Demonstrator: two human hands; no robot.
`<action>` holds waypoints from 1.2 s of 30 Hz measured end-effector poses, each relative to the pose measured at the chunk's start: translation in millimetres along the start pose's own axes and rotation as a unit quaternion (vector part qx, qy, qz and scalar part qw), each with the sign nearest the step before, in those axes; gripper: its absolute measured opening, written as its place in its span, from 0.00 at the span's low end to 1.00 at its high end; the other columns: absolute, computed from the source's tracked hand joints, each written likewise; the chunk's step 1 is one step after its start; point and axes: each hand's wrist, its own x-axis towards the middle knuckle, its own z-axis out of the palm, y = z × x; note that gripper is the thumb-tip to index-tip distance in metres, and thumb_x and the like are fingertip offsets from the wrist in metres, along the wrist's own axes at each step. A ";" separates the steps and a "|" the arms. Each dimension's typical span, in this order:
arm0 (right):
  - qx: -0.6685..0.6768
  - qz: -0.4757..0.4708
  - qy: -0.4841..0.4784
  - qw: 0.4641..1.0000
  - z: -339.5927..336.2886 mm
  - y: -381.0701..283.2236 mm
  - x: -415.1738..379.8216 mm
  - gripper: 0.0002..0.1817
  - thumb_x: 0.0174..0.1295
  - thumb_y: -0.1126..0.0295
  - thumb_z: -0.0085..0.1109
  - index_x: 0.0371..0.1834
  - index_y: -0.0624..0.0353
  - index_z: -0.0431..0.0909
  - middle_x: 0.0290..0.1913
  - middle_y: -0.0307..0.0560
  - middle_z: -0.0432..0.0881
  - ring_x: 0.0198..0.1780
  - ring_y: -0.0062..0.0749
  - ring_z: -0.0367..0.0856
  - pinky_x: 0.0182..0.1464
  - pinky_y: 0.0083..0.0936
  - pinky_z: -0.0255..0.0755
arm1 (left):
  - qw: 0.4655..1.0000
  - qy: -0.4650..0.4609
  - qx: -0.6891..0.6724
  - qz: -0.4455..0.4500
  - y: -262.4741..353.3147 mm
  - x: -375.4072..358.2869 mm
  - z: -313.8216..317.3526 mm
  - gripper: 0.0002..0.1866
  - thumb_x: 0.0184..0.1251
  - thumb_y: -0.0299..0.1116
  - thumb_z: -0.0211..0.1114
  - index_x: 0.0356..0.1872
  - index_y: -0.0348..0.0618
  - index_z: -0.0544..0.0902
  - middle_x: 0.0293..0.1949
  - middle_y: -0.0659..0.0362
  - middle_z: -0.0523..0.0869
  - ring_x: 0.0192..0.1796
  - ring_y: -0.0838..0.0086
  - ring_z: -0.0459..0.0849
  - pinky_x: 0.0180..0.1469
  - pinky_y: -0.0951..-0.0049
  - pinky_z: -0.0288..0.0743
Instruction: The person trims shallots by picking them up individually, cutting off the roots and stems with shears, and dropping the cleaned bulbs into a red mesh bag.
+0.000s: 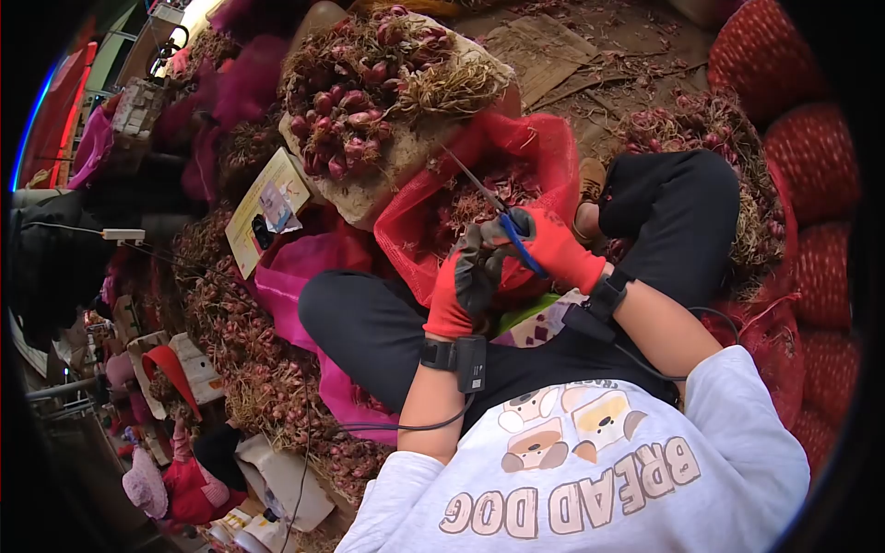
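Both of my hands wear red gloves with dark grey palms and meet above an open red mesh bag [406, 217] that has loose shallots in it. My right hand [544, 244] is closed on blue-handled scissors [523, 241], their long blades pointing up and left over the bag. Close beside it, my left hand [470, 281] has its fingers curled together; what they hold, if anything, is hidden. Beyond the bag, bunches of shallots [346, 115] with dry roots and stems lie on a pale block [364, 198].
Piles of shallots [267, 369] spread along the left, and more [701, 138] lie at the right. Full red mesh sacks [811, 161] line the right edge. A yellow card [244, 226] lies left of the block. Another person [189, 488] sits at lower left.
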 end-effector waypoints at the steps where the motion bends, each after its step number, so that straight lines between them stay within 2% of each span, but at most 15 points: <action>1: -0.019 -0.055 0.024 0.998 3.8 5.8 3.1 0.15 0.57 0.61 0.63 0.41 0.59 0.77 0.30 0.44 0.80 0.33 0.32 0.79 0.37 0.32 0.71 | 0.999 -0.030 0.021 0.016 14.8 1.8 -4.0 0.10 0.68 0.35 0.57 0.41 0.39 0.77 0.37 0.60 0.81 0.42 0.72 0.81 0.43 0.75 0.74; 2: -0.038 -0.109 0.049 0.992 9.3 16.9 8.2 0.13 0.57 0.63 0.64 0.39 0.60 0.77 0.29 0.42 0.79 0.32 0.27 0.76 0.36 0.29 0.70 | 0.997 -0.061 0.042 0.032 22.5 3.1 -5.9 0.10 0.67 0.34 0.58 0.42 0.39 0.77 0.38 0.59 0.81 0.44 0.71 0.81 0.44 0.74 0.74; 3: -0.058 -0.162 0.075 0.982 12.0 22.9 10.3 0.12 0.56 0.65 0.65 0.37 0.61 0.77 0.27 0.40 0.77 0.30 0.21 0.73 0.35 0.26 0.69 | 0.997 -0.026 0.069 0.012 1.4 -3.4 -0.1 0.09 0.66 0.33 0.58 0.42 0.39 0.77 0.39 0.58 0.81 0.44 0.70 0.81 0.45 0.74 0.74; 4: -0.051 -0.147 0.078 0.985 12.2 22.3 10.0 0.12 0.56 0.66 0.64 0.38 0.61 0.77 0.28 0.42 0.78 0.31 0.25 0.75 0.37 0.28 0.70 | 0.995 0.010 0.095 -0.007 -37.6 -14.7 10.0 0.09 0.66 0.32 0.58 0.42 0.39 0.77 0.39 0.57 0.82 0.44 0.68 0.81 0.45 0.73 0.74; 7: -0.048 -0.126 0.103 0.986 19.5 16.8 7.7 0.13 0.57 0.67 0.63 0.41 0.61 0.76 0.32 0.50 0.80 0.34 0.36 0.78 0.40 0.30 0.71 | 0.985 0.027 0.158 0.057 -52.1 -11.8 10.3 0.09 0.67 0.31 0.54 0.43 0.39 0.77 0.39 0.57 0.82 0.42 0.68 0.81 0.44 0.73 0.74; 9: -0.069 -0.142 0.144 0.977 26.9 11.2 5.4 0.14 0.57 0.66 0.62 0.44 0.61 0.75 0.34 0.55 0.80 0.36 0.44 0.80 0.41 0.32 0.71 | 0.998 0.037 0.009 0.053 -50.8 -6.8 11.8 0.10 0.69 0.32 0.52 0.45 0.40 0.76 0.40 0.59 0.81 0.41 0.72 0.80 0.44 0.74 0.74; 11: -0.119 -0.171 0.176 0.962 32.8 15.2 7.5 0.19 0.58 0.59 0.61 0.45 0.61 0.73 0.35 0.58 0.80 0.38 0.51 0.79 0.40 0.36 0.71 | 0.944 0.066 -0.321 -0.040 -29.8 -1.3 26.1 0.12 0.73 0.34 0.49 0.51 0.42 0.74 0.41 0.63 0.80 0.40 0.78 0.79 0.45 0.77 0.74; 14: -0.129 -0.147 0.173 0.965 33.3 19.3 11.2 0.20 0.59 0.56 0.60 0.45 0.61 0.72 0.36 0.60 0.80 0.40 0.54 0.79 0.39 0.39 0.71 | 0.920 0.092 -0.373 -0.077 -19.3 -0.1 29.7 0.11 0.72 0.35 0.51 0.48 0.42 0.76 0.39 0.63 0.80 0.38 0.80 0.78 0.41 0.78 0.75; 23: -0.163 -0.110 0.193 0.961 43.9 40.0 22.4 0.21 0.58 0.57 0.60 0.44 0.62 0.72 0.34 0.60 0.81 0.38 0.55 0.80 0.39 0.41 0.73 | 0.907 0.237 -0.288 -0.195 -24.3 10.9 40.7 0.08 0.72 0.33 0.50 0.39 0.42 0.77 0.34 0.64 0.81 0.31 0.81 0.78 0.33 0.80 0.74; 27: -0.200 -0.082 0.208 0.954 44.9 42.7 23.2 0.21 0.56 0.58 0.62 0.44 0.62 0.72 0.33 0.59 0.81 0.37 0.53 0.81 0.39 0.39 0.73 | 0.902 0.279 -0.300 -0.138 -47.6 14.7 49.9 0.07 0.70 0.28 0.49 0.40 0.43 0.77 0.33 0.64 0.80 0.31 0.81 0.78 0.34 0.82 0.73; 30: -0.082 -0.040 0.260 0.961 41.0 43.9 28.4 0.20 0.54 0.58 0.64 0.42 0.61 0.74 0.32 0.57 0.81 0.35 0.52 0.81 0.38 0.38 0.73 | 0.921 0.267 -0.257 -0.118 -48.9 13.6 50.1 0.08 0.67 0.25 0.47 0.40 0.43 0.76 0.33 0.65 0.79 0.33 0.81 0.78 0.36 0.82 0.73; 33: -0.057 -0.065 0.241 0.967 32.4 35.5 28.2 0.18 0.60 0.62 0.60 0.49 0.61 0.74 0.37 0.52 0.82 0.39 0.44 0.82 0.40 0.37 0.73 | 0.927 0.228 -0.261 -0.145 -53.0 15.0 43.0 0.09 0.66 0.23 0.47 0.41 0.42 0.75 0.34 0.64 0.79 0.34 0.80 0.79 0.38 0.81 0.73; 34: 0.137 0.046 0.174 0.974 26.0 24.4 35.2 0.18 0.62 0.61 0.60 0.49 0.61 0.74 0.37 0.47 0.83 0.38 0.38 0.84 0.33 0.31 0.75 | 0.920 0.196 -0.305 -0.149 -34.8 21.0 35.0 0.08 0.66 0.24 0.47 0.42 0.42 0.75 0.34 0.64 0.79 0.35 0.79 0.79 0.38 0.81 0.73; 35: 0.221 0.057 0.141 0.963 21.8 29.4 40.1 0.18 0.62 0.59 0.60 0.47 0.60 0.75 0.35 0.45 0.83 0.33 0.32 0.82 0.30 0.27 0.73 | 0.910 0.166 -0.347 -0.157 -25.1 21.5 28.2 0.08 0.67 0.24 0.48 0.42 0.42 0.75 0.35 0.64 0.79 0.35 0.79 0.79 0.38 0.81 0.73; 36: 0.305 0.067 0.104 0.944 17.0 38.8 44.8 0.18 0.62 0.57 0.61 0.45 0.60 0.76 0.32 0.43 0.83 0.29 0.27 0.81 0.26 0.22 0.71 | 0.928 0.106 -0.339 -0.109 -71.3 22.0 21.1 0.08 0.67 0.26 0.50 0.43 0.42 0.75 0.36 0.63 0.78 0.36 0.78 0.79 0.39 0.81 0.73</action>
